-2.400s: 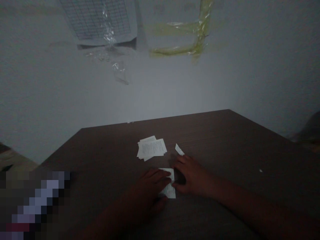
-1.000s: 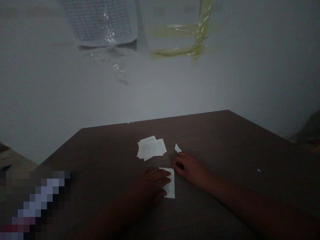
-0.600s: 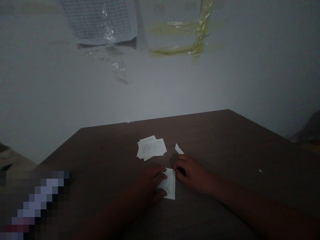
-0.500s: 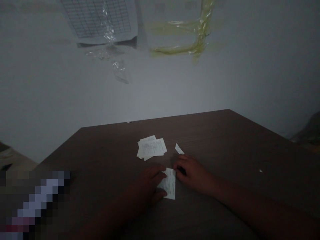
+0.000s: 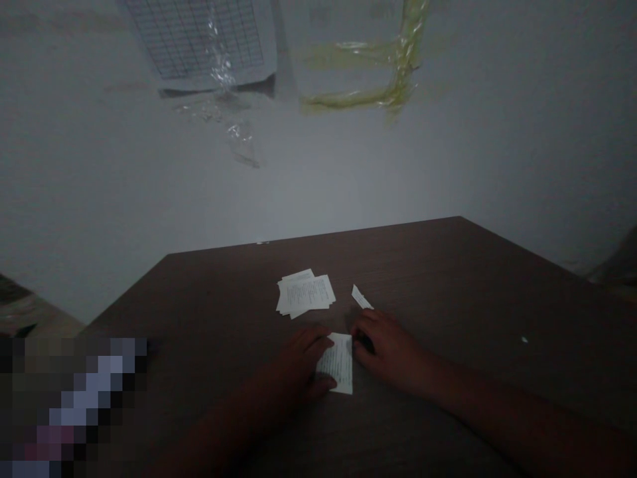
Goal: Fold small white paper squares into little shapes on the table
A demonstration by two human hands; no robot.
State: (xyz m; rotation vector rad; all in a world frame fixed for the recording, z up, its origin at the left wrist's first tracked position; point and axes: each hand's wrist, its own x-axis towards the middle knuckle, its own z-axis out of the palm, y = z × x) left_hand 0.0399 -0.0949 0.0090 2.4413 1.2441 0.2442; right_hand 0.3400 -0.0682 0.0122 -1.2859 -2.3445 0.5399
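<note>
A small printed sheet of paper lies on the dark brown table in front of me. Across its left part rests my left hand, thumb and fingers spread apart on the paper. My right hand is at the sheet's upper right edge, its fingers curled and the thumb drawn in toward them. Whatever may be between those fingertips is hidden. Just beyond the right knuckles lies a narrow paper strip, its near end by the fingers. Farther back is a loose pile of printed paper pieces.
The table has its far edge near a pale wall. Taped on the wall hang a gridded sheet and yellow tape. A tiny white scrap lies at right. A pixelated patch covers the lower left.
The whole view has shifted slightly, so the table items sit a little farther right. Both hands stay at the sheet in nearly the same pose.
</note>
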